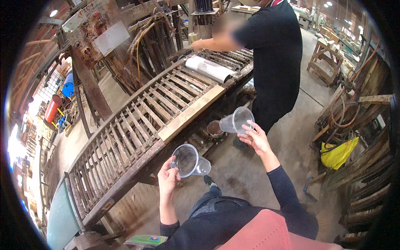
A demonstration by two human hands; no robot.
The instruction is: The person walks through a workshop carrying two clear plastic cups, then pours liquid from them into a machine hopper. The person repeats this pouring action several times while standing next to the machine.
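Observation:
In my left hand point(168, 178) is a clear plastic cup point(192, 163), pinched by its rim with its mouth tilted up toward me. My right hand point(256, 140) grips a second clear plastic cup point(234, 121) by the rim, tilted so that its base points left. The two cups are apart, and both look see-through with nothing visible inside. They hang in front of the near edge of a slatted conveyor point(146, 112), touching neither it nor each other.
A pale wooden board point(191, 112) lies along the conveyor's near edge, with a white sheet-like roll point(209, 68) beyond it. A co-worker in black point(277, 54) reaches across the far end. A brown pot point(214, 128) stands beneath. A yellow bag point(338, 153) lies at right.

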